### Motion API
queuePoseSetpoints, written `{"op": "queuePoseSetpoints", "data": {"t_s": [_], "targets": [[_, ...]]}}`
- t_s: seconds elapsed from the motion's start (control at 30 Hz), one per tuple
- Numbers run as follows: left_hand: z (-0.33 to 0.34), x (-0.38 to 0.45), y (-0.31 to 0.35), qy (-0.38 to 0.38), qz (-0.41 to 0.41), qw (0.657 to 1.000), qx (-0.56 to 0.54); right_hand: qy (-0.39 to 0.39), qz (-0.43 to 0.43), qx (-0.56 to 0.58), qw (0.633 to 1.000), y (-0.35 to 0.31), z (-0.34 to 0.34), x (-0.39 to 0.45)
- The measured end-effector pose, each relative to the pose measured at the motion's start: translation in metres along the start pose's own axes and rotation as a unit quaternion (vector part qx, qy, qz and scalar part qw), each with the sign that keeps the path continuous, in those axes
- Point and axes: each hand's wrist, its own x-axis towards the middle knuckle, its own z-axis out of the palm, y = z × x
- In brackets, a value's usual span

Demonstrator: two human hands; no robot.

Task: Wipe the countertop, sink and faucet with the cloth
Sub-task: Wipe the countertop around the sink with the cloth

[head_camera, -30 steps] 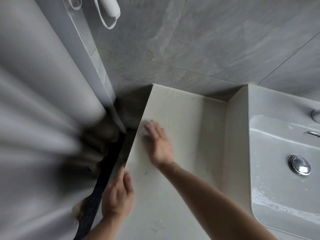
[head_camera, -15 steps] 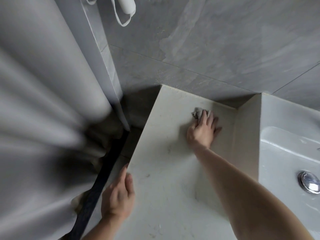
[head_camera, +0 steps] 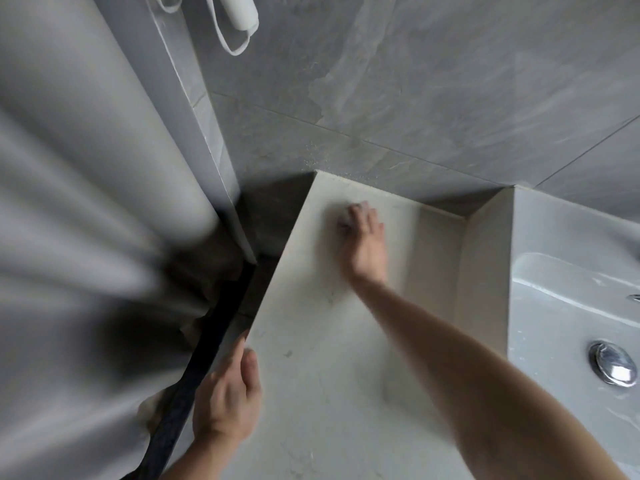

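A pale beige countertop (head_camera: 311,393) runs from the front edge to the grey tiled wall. My right hand (head_camera: 365,242) presses a small grey cloth (head_camera: 346,216) flat on the countertop near its far left corner; only a bit of cloth shows past the fingertips. My left hand (head_camera: 227,400) rests on the countertop's left edge, fingers together, holding nothing. The white sink (head_camera: 568,306) lies at the right, with a chrome drain plug (head_camera: 614,363) in its basin. Only a sliver of a chrome fitting (head_camera: 635,297) shows at the right frame edge.
A grey shower curtain (head_camera: 86,237) hangs close on the left, blurred. A dark strip (head_camera: 194,375) runs along the gap between curtain and countertop. A white handle with a loop (head_camera: 239,15) hangs on the wall at the top. A raised beige step (head_camera: 485,271) separates countertop and sink.
My right hand slid the cloth from the left edge to the right near the back wall, then back leftward. The left hand stayed on the edge.
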Motion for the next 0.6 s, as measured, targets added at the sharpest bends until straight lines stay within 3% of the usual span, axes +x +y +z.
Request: {"op": "queuePoseSetpoints", "data": {"t_s": [0.13, 0.27, 0.43, 0.53, 0.6], "targets": [[0.000, -0.001, 0.002, 0.006, -0.014, 1.000, -0.001, 0.107, 0.166, -0.018, 0.980, 0.069, -0.055, 0.027], [-0.001, -0.001, 0.004, 0.017, -0.020, 1.000, -0.014, 0.104, 0.220, -0.072, 0.967, 0.096, -0.070, 0.032], [-0.001, -0.001, 0.003, 0.007, 0.001, 1.000, 0.008, 0.118, 0.283, -0.092, 0.947, 0.058, -0.033, 0.044], [0.000, 0.000, 0.002, 0.003, 0.008, 1.000, 0.024, 0.120, 0.244, -0.088, 0.958, 0.014, -0.001, 0.053], [0.000, 0.000, 0.003, -0.001, 0.009, 1.000, 0.020, 0.048, 0.226, -0.096, 0.968, -0.024, 0.019, 0.057]]}}
